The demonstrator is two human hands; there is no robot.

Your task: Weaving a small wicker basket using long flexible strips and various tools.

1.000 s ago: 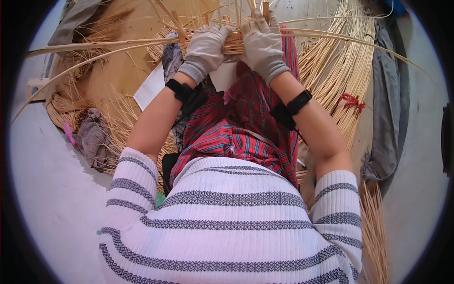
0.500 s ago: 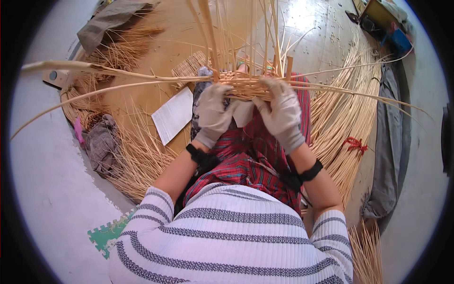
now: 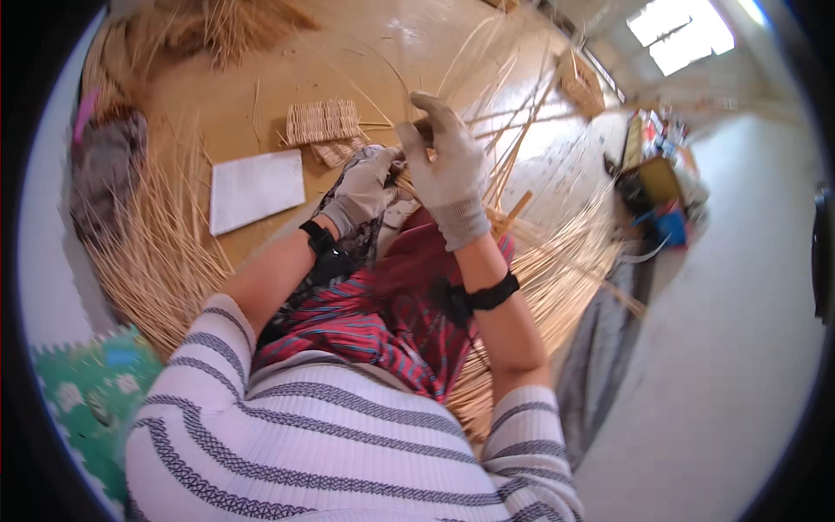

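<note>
Both my hands wear pale work gloves and are above my lap, over a partly woven wicker piece (image 3: 405,181) that they mostly hide. My left hand (image 3: 362,186) is closed around its left edge. Higher up, my right hand (image 3: 452,170) curls its fingers and thumb around a willow rod (image 3: 522,118), which runs off to the right and blurs with motion. Upright stakes (image 3: 513,161) fan out from the piece beyond the right hand. A short flat stick (image 3: 518,209) juts out beside my right wrist.
A white board (image 3: 257,191) and finished woven panels (image 3: 322,123) lie on the floor ahead to the left. Loose rods spread at left (image 3: 161,261) and right (image 3: 557,261). Grey cloth (image 3: 600,357) lies at right, a green foam mat (image 3: 96,400) at lower left, a wicker basket (image 3: 581,85) far right.
My view has swung to the right. My right hand has left the woven edge and risen with a rod; my left hand stays on the piece. The piece has tilted.
</note>
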